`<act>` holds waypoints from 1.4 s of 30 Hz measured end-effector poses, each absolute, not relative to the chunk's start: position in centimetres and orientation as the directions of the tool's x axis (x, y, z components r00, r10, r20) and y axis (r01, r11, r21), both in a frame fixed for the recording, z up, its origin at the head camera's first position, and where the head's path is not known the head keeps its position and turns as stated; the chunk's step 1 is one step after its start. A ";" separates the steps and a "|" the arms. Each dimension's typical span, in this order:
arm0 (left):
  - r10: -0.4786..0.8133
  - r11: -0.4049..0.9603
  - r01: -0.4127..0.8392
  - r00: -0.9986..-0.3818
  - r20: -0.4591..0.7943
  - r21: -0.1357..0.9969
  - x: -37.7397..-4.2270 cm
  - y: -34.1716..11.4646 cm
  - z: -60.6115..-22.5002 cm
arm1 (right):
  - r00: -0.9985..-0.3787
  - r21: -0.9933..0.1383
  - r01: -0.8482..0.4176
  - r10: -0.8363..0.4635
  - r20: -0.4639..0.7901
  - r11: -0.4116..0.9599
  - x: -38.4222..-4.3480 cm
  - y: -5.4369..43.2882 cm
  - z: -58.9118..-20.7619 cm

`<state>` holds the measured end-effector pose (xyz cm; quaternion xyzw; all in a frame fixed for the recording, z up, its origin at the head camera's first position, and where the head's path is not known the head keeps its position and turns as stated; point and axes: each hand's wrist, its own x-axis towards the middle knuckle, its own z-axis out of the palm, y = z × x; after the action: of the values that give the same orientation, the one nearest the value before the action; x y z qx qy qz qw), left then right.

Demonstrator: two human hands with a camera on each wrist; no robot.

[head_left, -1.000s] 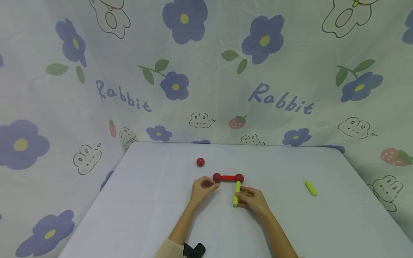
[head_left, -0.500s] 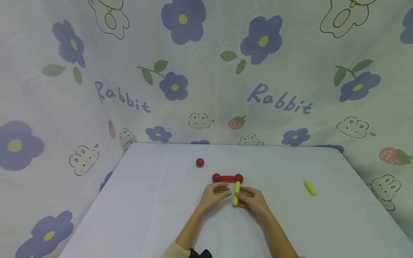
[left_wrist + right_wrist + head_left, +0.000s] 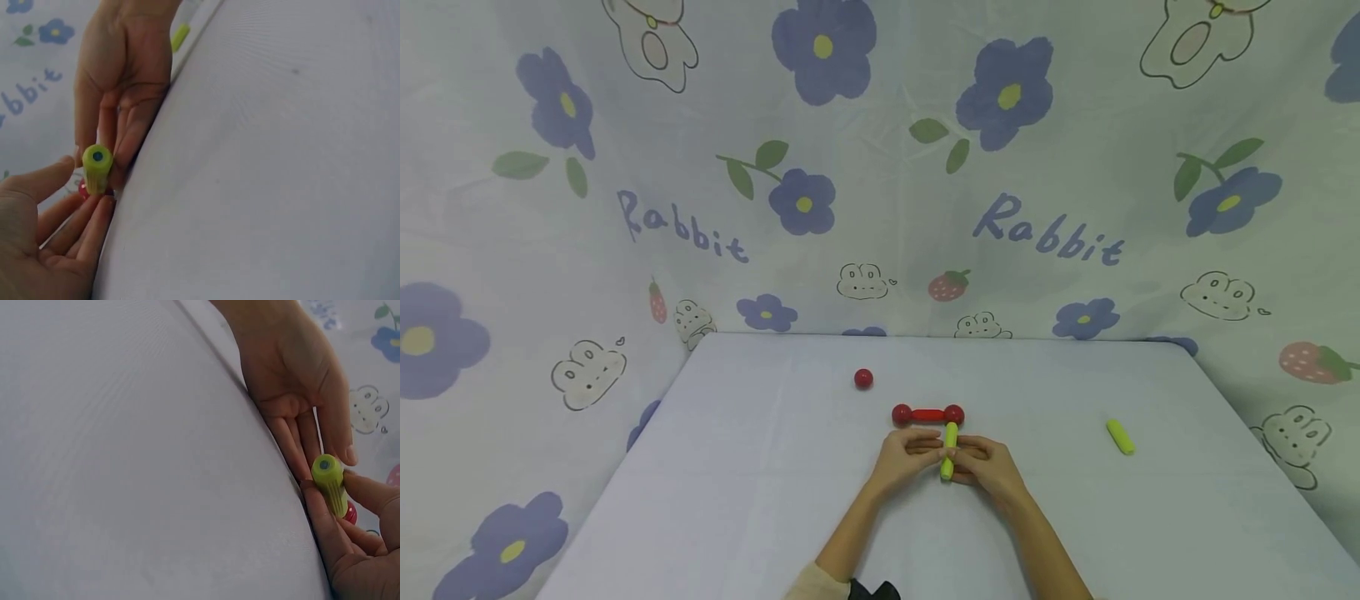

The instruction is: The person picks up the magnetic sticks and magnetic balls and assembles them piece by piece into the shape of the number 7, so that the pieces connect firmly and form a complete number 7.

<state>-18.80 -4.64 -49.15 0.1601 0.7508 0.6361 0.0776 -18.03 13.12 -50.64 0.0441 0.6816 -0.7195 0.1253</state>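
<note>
My right hand [image 3: 992,468] pinches a yellow-green building rod [image 3: 950,460] between thumb and fingers; its near end has a dark round inset, seen in the left wrist view. My left hand [image 3: 904,460] is at the rod's left side, fingers loosely extended beside and below it. In the left wrist view the left thumb [image 3: 59,174] stands slightly off the rod; whether the left fingertips touch it is hard to tell. Just beyond lies a red rod [image 3: 928,415] with a red ball [image 3: 902,414] at its left end and another red ball [image 3: 954,414] at its right, close to the yellow-green rod's far end.
A loose red ball [image 3: 863,379] lies farther back on the white table [image 3: 737,467]. Off to the right is a second yellow-green rod [image 3: 1120,437]. A patterned cloth [image 3: 895,167] hangs behind the table's back edge.
My left hand has moved right, from beside the left red ball to the held yellow-green rod. The right hand keeps its pinch and has barely moved.
</note>
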 end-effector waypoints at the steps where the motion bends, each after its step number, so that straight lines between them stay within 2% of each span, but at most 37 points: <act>1: 0.345 0.136 0.143 -0.934 0.088 0.980 -18.6 -4.6 -48.6 | -0.965 -0.970 0.240 -0.118 -0.234 -0.040 -18.0 13.1 -50.6; 4: 0.360 0.127 0.138 -0.929 0.084 0.982 -18.1 -4.5 -47.6 | -0.965 -0.970 0.239 -0.120 -0.232 -0.042 -18.0 13.2 -50.7; 15: 0.392 0.101 0.154 -0.914 0.103 0.983 -18.1 -4.2 -47.7 | -0.966 -0.970 0.239 -0.113 -0.233 -0.043 -17.7 13.4 -50.3; 26: 0.371 0.147 0.188 -0.920 0.122 0.971 -18.1 -3.9 -47.8 | -0.965 -0.973 0.222 -0.156 -0.210 -0.064 -17.7 13.7 -50.6; 33: 0.375 0.173 0.166 -0.923 0.091 0.971 -18.0 -3.8 -47.6 | -0.967 -0.972 0.224 -0.140 -0.213 -0.070 -17.7 13.7 -50.6; 42: 0.361 0.174 0.116 -0.931 0.046 0.978 -19.2 -3.4 -50.4 | -0.965 -0.970 0.226 -0.157 -0.211 -0.091 -17.6 13.8 -50.6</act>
<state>-19.20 -3.39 -50.35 0.1570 0.7598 0.6231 0.0985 -17.61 13.82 -50.57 0.0262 0.6617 -0.7380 0.1300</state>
